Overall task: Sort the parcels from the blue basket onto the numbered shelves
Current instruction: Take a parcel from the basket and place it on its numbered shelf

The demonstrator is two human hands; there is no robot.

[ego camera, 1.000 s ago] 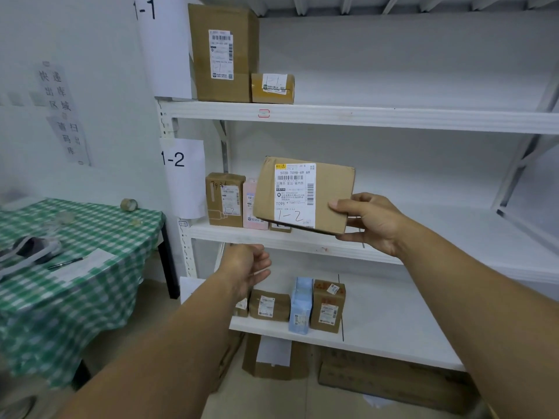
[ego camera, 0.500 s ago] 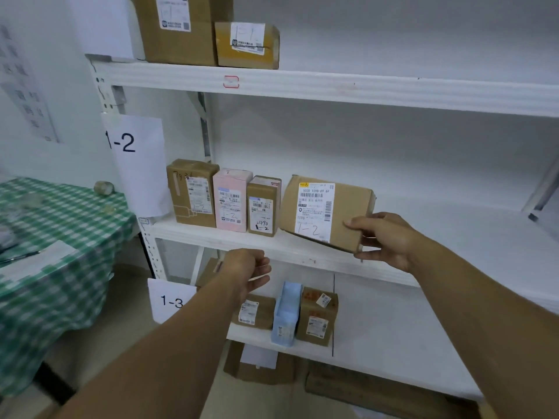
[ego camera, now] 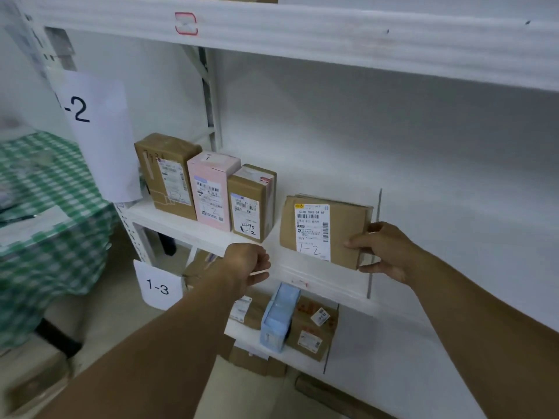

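A flat brown parcel (ego camera: 348, 231) with a white label marked 1-2 stands on edge on the white 1-2 shelf (ego camera: 302, 269). My right hand (ego camera: 384, 252) grips its right end, thumb on the front and fingers behind. To its left stand three upright parcels: a brown one (ego camera: 166, 173), a pink one (ego camera: 211, 192) and a smaller brown one (ego camera: 251, 204). My left hand (ego camera: 248, 264) hangs in front of the shelf edge with fingers loosely curled and nothing in it. The blue basket is out of view.
Paper signs 1-2 (ego camera: 96, 131) and 1-3 (ego camera: 157, 285) hang on the left upright. The lower shelf holds brown parcels (ego camera: 311, 331) and a light blue one (ego camera: 278, 319). A table with a green checked cloth (ego camera: 45, 225) stands at left. Cardboard lies on the floor.
The parcel in my right hand has come down and forward onto the 1-2 shelf, right of the upright parcels. My view has moved closer to the shelf. The left hand stays put.
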